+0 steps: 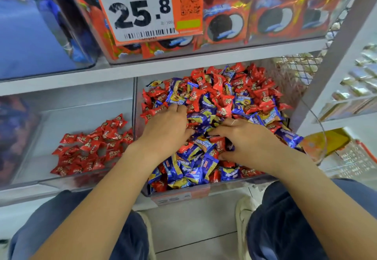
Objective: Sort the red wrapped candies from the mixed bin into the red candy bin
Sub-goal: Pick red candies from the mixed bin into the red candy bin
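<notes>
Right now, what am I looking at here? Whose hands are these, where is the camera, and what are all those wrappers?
No machine here: a person wears a camera on the head, looking down at their own hands. The left hand and right hand dig into the mixed bin, a clear shop bin piled with red and blue wrapped candies. Whether either hand grips a candy, I cannot tell. Beside it the red candy bin holds only red wrapped candies. Above, a price tag reads 25.8.

Two clear bins on shelf
</notes>
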The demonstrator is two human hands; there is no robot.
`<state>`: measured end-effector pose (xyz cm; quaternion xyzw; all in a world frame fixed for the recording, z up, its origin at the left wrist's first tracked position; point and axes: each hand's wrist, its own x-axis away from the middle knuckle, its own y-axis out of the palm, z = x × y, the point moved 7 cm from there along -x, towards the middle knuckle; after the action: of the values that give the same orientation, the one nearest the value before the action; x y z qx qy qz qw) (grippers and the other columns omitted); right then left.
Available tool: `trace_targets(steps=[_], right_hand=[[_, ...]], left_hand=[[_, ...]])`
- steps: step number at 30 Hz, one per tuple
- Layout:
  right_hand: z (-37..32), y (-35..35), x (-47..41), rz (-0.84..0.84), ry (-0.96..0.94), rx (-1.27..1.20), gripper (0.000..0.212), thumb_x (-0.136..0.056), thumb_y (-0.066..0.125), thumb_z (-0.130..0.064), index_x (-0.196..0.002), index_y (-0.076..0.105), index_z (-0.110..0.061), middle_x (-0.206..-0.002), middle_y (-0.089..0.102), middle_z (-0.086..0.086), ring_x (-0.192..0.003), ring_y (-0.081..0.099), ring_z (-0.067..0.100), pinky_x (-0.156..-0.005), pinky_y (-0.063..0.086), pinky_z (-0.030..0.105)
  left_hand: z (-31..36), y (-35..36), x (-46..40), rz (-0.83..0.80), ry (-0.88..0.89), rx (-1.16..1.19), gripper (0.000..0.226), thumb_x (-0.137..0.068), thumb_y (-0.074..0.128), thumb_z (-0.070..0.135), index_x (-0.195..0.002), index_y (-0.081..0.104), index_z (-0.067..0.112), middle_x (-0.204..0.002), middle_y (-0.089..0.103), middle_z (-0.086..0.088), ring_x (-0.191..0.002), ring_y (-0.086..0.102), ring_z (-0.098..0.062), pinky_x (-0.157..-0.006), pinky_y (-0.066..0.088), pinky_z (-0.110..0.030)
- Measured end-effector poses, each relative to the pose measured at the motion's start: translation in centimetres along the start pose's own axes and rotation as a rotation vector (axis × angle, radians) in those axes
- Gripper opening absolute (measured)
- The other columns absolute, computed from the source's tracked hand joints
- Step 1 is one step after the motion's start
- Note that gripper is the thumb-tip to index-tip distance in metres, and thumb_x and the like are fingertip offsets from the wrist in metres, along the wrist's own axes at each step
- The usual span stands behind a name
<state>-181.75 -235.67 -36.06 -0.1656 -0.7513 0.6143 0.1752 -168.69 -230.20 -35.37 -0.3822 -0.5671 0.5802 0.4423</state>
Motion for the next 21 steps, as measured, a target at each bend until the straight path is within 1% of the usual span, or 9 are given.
trace_targets(steps=[5, 9, 11, 13, 15, 16, 18, 19, 21], right_hand=[[-0.2, -1.0, -0.1, 0.144, -0.003, 0.025, 0.026, -0.090, 0.057, -0.037, -0.116, 0.055, -0.033, -0.102, 0.062, -0.008, -0.095, 0.060, 0.016, -0.063, 0.037, 0.026], [1.1, -1.7, 0.3, 0.228, 0.062, -0.086, 0.024, -0.090, 0.059, -0.034, -0.112, 0.061, -0.029, -0.070, 0.061, -0.006, -0.068, 0.059, 0.016, -0.054, 0.036, 0.026], [1.8, -1.8, 0.2, 0.236, 0.108, -0.351, 0.014, -0.087, 0.064, -0.024, -0.100, 0.065, -0.026, -0.058, 0.057, -0.005, -0.052, 0.051, 0.015, -0.051, 0.038, 0.023], [1.9, -1.6, -0.2, 0.180, 0.151, -0.758, 0.014, -0.085, 0.066, -0.010, -0.090, 0.066, -0.023, -0.068, 0.065, 0.002, -0.059, 0.061, 0.018, -0.058, 0.049, 0.025], [1.9, -1.1, -0.4, 0.099, 0.220, -1.033, 0.015, -0.082, 0.069, -0.004, -0.088, 0.063, -0.016, -0.078, 0.068, 0.010, -0.067, 0.065, 0.020, -0.062, 0.057, 0.026], [1.8, -0.7, -0.4, 0.049, 0.258, -1.116, 0.015, -0.080, 0.073, -0.008, -0.088, 0.062, -0.014, -0.073, 0.065, 0.009, -0.064, 0.063, 0.018, -0.059, 0.056, 0.024], [1.5, -0.2, -0.3, -0.050, 0.318, -1.210, 0.025, -0.074, 0.077, -0.026, -0.082, 0.057, -0.014, -0.062, 0.054, 0.001, -0.056, 0.054, 0.011, -0.053, 0.051, 0.021], [1.3, -0.1, -0.3, -0.073, 0.332, -1.228, 0.032, -0.072, 0.076, -0.036, -0.079, 0.054, -0.014, -0.060, 0.049, -0.001, -0.054, 0.050, 0.010, -0.051, 0.049, 0.021], [1.4, -0.2, -0.2, -0.048, 0.343, -1.213, 0.040, -0.074, 0.070, -0.047, -0.074, 0.048, -0.013, -0.058, 0.043, -0.002, -0.050, 0.045, 0.011, -0.049, 0.046, 0.023]], left_hand=[[-0.6, -0.5, 0.6, 0.051, 0.047, 0.216, 0.038, -0.093, 0.058, 0.030, -0.127, 0.049, 0.016, -0.125, 0.048, -0.004, -0.109, 0.053, -0.021, -0.078, 0.035, -0.024], [-1.5, -1.4, 1.2, 0.067, 0.043, 0.409, 0.022, -0.091, 0.061, 0.021, -0.112, 0.055, 0.022, -0.120, 0.055, 0.000, -0.104, 0.050, -0.016, -0.077, 0.032, -0.024], [-1.5, -1.8, 1.4, 0.069, 0.041, 0.505, 0.017, -0.091, 0.061, 0.015, -0.100, 0.054, 0.027, -0.115, 0.058, 0.001, -0.100, 0.053, -0.015, -0.073, 0.035, -0.026], [-1.7, -2.1, 1.5, 0.090, 0.025, 0.581, 0.026, -0.089, 0.062, 0.010, -0.084, 0.046, 0.031, -0.106, 0.059, 0.000, -0.094, 0.056, -0.018, -0.069, 0.039, -0.024], [-2.1, -2.3, 1.6, 0.114, -0.008, 0.614, 0.029, -0.087, 0.065, 0.014, -0.077, 0.043, 0.029, -0.093, 0.059, -0.002, -0.085, 0.059, -0.023, -0.066, 0.040, -0.026], [-2.3, -2.5, 1.7, 0.119, -0.025, 0.620, 0.029, -0.086, 0.068, 0.020, -0.076, 0.042, 0.027, -0.083, 0.057, 0.000, -0.078, 0.058, -0.022, -0.061, 0.039, -0.028], [-2.5, -2.7, 2.0, 0.110, -0.044, 0.579, 0.031, -0.084, 0.069, 0.034, -0.073, 0.042, 0.024, -0.067, 0.047, 0.005, -0.062, 0.047, -0.011, -0.053, 0.030, -0.026], [-2.4, -2.9, 2.1, 0.104, -0.039, 0.542, 0.033, -0.084, 0.067, 0.041, -0.071, 0.042, 0.023, -0.064, 0.043, 0.006, -0.057, 0.041, -0.009, -0.052, 0.027, -0.026], [-2.4, -3.2, 2.3, 0.096, -0.012, 0.453, 0.034, -0.085, 0.058, 0.051, -0.070, 0.046, 0.023, -0.063, 0.046, 0.006, -0.058, 0.042, -0.009, -0.053, 0.030, -0.027]])
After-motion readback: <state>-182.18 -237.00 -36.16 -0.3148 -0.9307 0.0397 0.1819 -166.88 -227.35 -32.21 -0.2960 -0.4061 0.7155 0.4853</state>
